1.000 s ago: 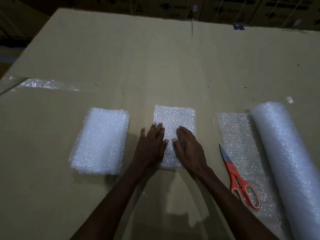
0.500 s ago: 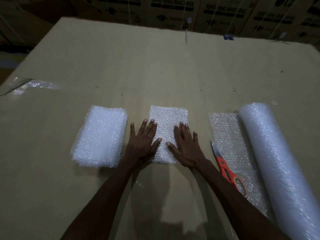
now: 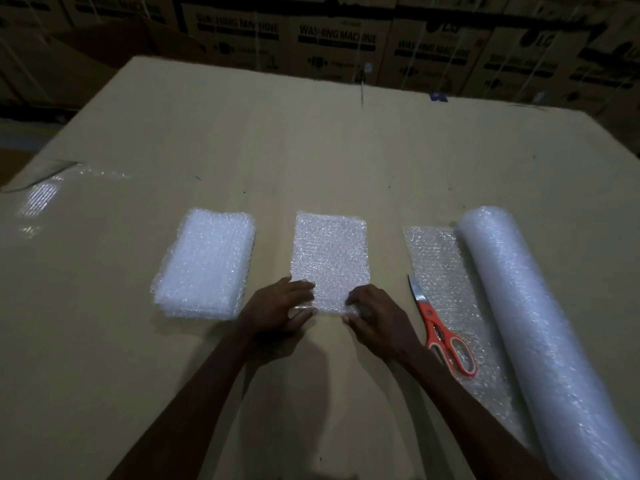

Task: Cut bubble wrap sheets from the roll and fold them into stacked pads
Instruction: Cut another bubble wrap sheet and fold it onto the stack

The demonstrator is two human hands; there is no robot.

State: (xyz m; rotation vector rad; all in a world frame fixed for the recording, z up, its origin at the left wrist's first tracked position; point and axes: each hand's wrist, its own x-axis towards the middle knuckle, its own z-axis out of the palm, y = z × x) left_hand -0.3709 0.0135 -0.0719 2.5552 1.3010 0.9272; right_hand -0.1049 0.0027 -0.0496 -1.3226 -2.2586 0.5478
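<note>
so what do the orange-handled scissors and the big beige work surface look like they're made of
Orange-handled scissors: blades look like bare metal, grey with a pale glint; the smooth matte orange handles are likely plastic. Big beige work surface: seems to be cardboard, flat dull tan with a seam line at the far edge, matching the printed cartons stacked behind it.

Dim room, large flat cardboard work surface [image 3: 311, 161], stacked washing machine cartons [image 3: 337, 39] behind it

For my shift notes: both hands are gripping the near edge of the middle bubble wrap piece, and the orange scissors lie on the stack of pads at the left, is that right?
Not quite. The head view shows the orange scissors lying on the unrolled sheet beside the roll, at the right. The left hand and right hand do grip the middle piece.
</note>
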